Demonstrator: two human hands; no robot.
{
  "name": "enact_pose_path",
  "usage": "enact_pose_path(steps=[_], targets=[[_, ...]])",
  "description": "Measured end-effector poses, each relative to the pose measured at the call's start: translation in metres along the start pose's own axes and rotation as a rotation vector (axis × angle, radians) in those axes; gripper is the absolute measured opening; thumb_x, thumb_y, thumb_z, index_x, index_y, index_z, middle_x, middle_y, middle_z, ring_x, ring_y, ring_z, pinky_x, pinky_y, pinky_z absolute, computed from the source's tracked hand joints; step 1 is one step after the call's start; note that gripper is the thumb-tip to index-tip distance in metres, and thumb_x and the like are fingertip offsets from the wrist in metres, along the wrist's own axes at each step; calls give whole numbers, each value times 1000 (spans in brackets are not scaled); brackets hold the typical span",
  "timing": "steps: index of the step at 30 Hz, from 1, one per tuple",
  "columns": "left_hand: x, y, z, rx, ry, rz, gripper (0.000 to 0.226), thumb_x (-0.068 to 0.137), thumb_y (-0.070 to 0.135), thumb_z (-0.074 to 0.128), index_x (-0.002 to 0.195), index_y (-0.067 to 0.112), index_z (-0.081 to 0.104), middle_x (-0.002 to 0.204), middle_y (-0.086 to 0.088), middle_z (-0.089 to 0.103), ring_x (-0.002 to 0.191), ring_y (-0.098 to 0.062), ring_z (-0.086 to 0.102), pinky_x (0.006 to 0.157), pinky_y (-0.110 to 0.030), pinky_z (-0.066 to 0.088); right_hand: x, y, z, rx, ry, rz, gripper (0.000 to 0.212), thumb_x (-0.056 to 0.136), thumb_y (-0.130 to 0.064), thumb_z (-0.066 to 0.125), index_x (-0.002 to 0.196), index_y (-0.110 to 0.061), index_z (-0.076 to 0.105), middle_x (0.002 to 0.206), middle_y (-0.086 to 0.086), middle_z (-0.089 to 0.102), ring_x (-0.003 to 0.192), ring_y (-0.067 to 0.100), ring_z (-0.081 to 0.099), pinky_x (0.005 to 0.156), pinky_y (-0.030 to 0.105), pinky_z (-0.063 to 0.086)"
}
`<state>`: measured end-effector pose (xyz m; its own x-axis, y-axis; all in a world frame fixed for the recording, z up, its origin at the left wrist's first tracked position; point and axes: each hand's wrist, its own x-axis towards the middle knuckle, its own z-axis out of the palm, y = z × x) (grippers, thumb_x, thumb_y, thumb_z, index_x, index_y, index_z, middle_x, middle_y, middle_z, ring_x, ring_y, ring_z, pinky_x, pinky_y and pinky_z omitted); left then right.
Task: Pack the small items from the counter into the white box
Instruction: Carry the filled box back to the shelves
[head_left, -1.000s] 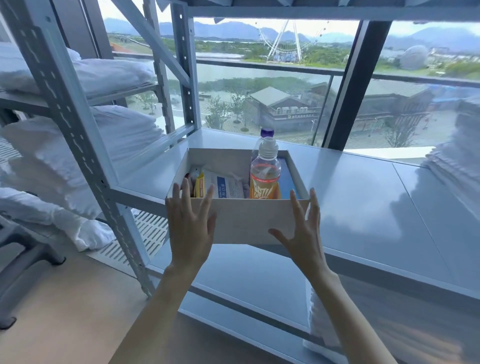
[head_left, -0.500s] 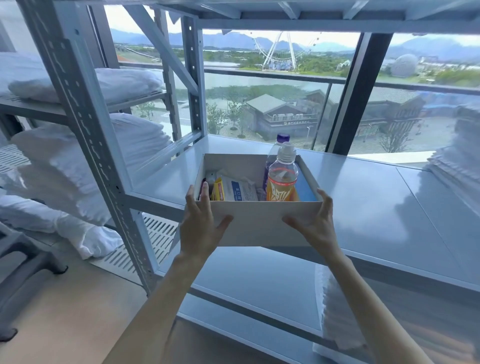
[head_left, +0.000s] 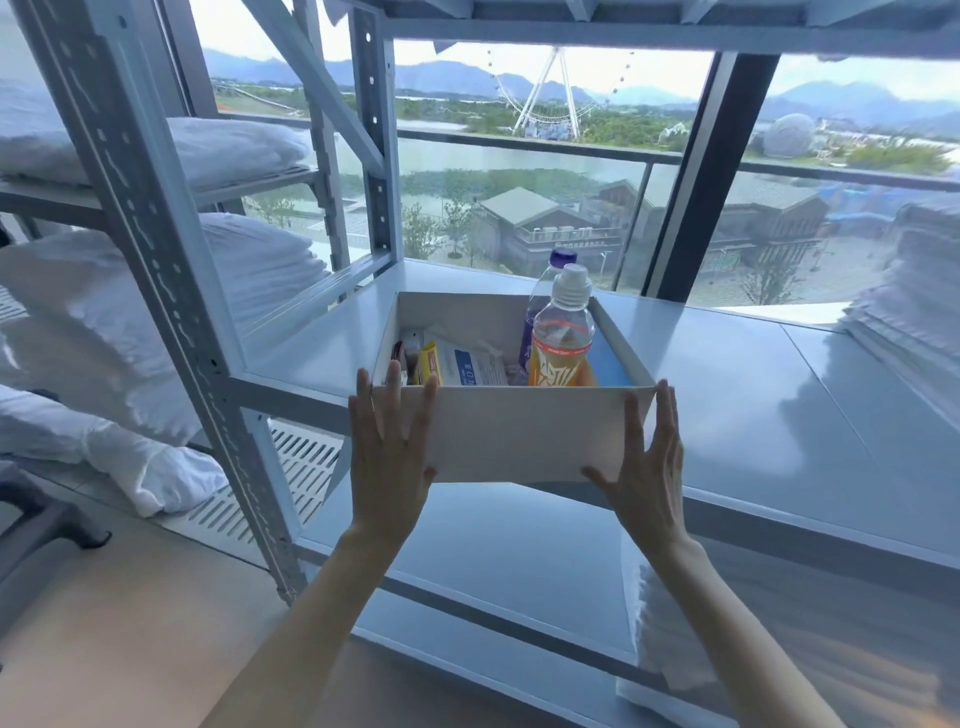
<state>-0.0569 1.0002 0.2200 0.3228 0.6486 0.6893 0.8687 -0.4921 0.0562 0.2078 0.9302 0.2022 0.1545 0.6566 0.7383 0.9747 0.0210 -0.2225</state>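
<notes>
Step in hand: packing looks finished; the box itself is being handled.

White box (head_left: 511, 431): sits at the front of the grey counter (head_left: 753, 405), its near wall projecting past the counter's front edge. Whether the base rests on the counter or is lifted off it cannot be told.

Contents seen: an orange-labelled bottle (head_left: 561, 338) standing upright at the right, a purple-capped bottle (head_left: 546, 291) just behind it, and a white-and-blue packet (head_left: 475, 364) and a yellow packet (head_left: 430, 364) lying at the left. No loose items show on the counter.

Left hand (head_left: 387, 457): fingers straight, flat against the near wall at the left corner, thumb at the lower edge.
Right hand (head_left: 647, 467): fingers straight up the right corner, thumb reaching under the lower edge. Neither hand is curled round anything.

Judgement: the next move calls for even support from both sides and a level box, since the upright bottles could topple if it tilts.
</notes>
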Motion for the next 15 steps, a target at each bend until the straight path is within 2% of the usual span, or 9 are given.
enact_pose_path(steps=[4, 7, 9, 10, 12, 15], targets=[[1, 1, -4, -110, -25, -4, 119, 55, 36, 88, 147, 18, 15, 152, -20, 8, 139, -46, 4, 106, -57, 25, 6, -11, -2, 240, 15, 61, 121, 57, -20, 88, 144, -27, 4, 152, 6, -2, 138, 35, 21, 89, 44, 45], [12, -2, -13, -231, -59, -75, 101, 62, 33, 84, 143, 22, 25, 152, -18, 12, 140, -41, 11, 83, -57, 49, 24, -14, -11, 262, 10, 87, 107, 58, -23, 88, 140, -25, 19, 149, 3, 8, 129, 26, 29, 81, 45, 51], [22, -5, -19, -247, -73, -92, 83, 68, 38, 79, 137, 22, 35, 151, -19, 15, 137, -40, 22, 70, -55, 53, 38, -12, -21, 225, -60, 74, 93, 58, -26, 87, 135, -18, 34, 145, 13, 21, 119, 27, 40, 73, 48, 53], [27, -7, -22, -247, -83, -91, 75, 71, 42, 76, 134, 21, 41, 151, -20, 16, 135, -40, 26, 69, -54, 54, 44, -11, -25, 212, -98, 81, 86, 59, -28, 86, 131, -14, 42, 144, 16, 27, 116, 30, 46, 72, 49, 53], [38, -12, -25, -271, -111, -102, 66, 74, 47, 72, 131, 20, 52, 153, -21, 13, 135, -41, 29, 79, -54, 51, 54, -6, -30, 244, -171, 124, 79, 59, -29, 86, 127, -10, 50, 146, 17, 31, 119, 33, 49, 82, 45, 49], [49, -21, -29, -340, -180, -125, 71, 71, 54, 69, 133, 22, 53, 154, -23, 6, 137, -37, 27, 97, -48, 42, 68, 1, -37, 349, -294, 186, 88, 57, -37, 84, 132, -12, 45, 141, 17, 41, 125, 30, 46, 96, 37, 40]])
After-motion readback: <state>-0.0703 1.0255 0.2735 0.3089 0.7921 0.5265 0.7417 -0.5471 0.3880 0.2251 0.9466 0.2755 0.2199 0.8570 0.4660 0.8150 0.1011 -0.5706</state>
